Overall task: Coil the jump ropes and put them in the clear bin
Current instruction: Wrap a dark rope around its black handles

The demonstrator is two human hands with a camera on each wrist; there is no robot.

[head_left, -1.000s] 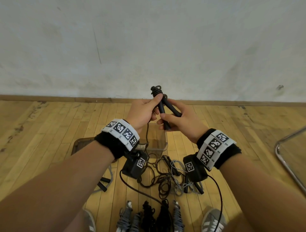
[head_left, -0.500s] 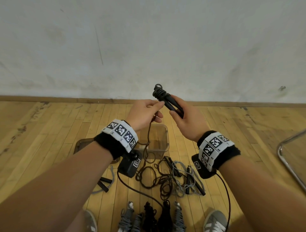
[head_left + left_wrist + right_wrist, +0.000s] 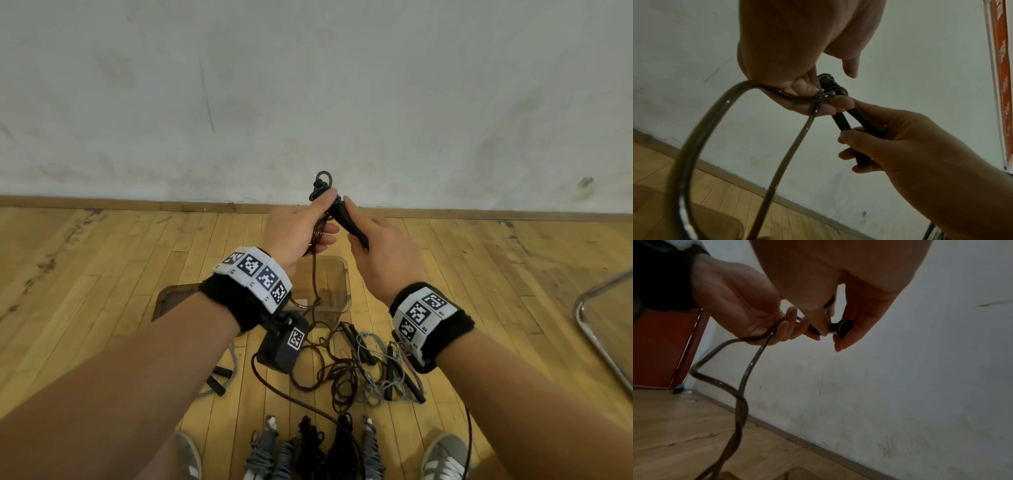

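My right hand grips the two black handles of a dark jump rope, held together and pointing up toward the wall. Several turns of cord are wound around the handles' top ends. My left hand pinches the brown cord just beside that winding. The cord hangs from it in a loop down toward the floor. The clear bin stands on the wooden floor right under my hands. In the right wrist view the handle end shows between my fingers.
A tangle of loose brown and grey ropes with black handles lies on the floor before the bin. Several coiled ropes lie in a row between my shoes. A flat lid lies left of the bin. A chrome frame stands at right.
Both hands have risen and moved toward the wall with the handles. The left hand has carried the cord round the handle tops, and more cord has lifted off the floor.
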